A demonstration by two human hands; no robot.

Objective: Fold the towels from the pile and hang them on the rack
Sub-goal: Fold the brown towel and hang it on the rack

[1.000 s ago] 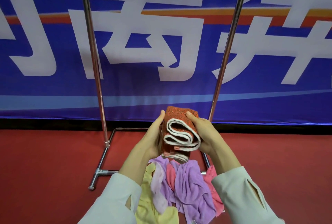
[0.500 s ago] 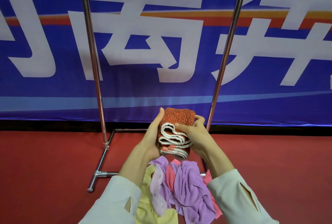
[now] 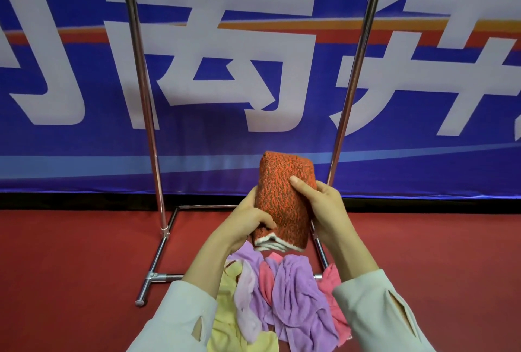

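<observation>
The folded orange towel (image 3: 284, 199) is held upright in mid-air, its white-edged layers at the bottom. The left hand (image 3: 245, 223) pinches its corner at 8 o'clock, and the right hand (image 3: 324, 205) grips its side at 3 o'clock. The pile (image 3: 290, 295) lies at 6 o'clock, and the rack (image 3: 141, 97) stands behind at 12.

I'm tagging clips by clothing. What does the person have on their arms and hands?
Both arms are in long cream sleeves, the left sleeve and the right sleeve, each with a teardrop-shaped slit near the cuff. The left hand and right hand are bare; no gloves, rings or watch show.
</observation>
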